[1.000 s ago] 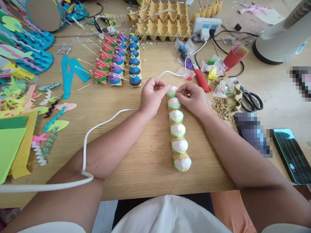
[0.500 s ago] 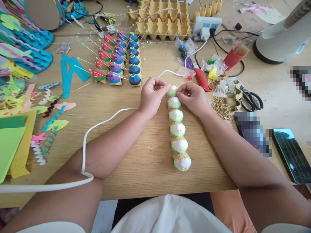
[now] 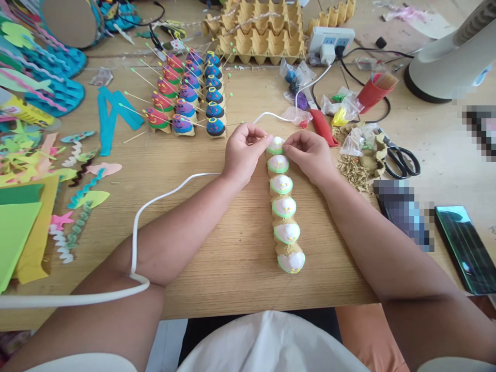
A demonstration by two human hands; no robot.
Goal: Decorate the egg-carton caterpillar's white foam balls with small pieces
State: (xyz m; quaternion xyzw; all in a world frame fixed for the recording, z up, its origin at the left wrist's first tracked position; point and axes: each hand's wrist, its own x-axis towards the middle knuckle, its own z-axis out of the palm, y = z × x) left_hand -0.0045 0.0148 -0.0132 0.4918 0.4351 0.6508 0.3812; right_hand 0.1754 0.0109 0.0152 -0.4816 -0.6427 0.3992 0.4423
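My left hand [image 3: 243, 154] and right hand [image 3: 310, 155] meet at the far end of a strip of white, green-rimmed egg-carton cups [image 3: 285, 207], which runs from my fingertips back toward me. My fingertips pinch together on either side of the farthest cup, probably to steady it for fine work; whether they grip anything tiny, I cannot tell. Both forearms reach forward and angle inward, wrists low, other fingers curled. Beyond my left fingers stand painted cups [image 3: 187, 93].

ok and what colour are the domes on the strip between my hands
White with light green rims and small yellow marks, on the egg-carton strip, clear in the head view.
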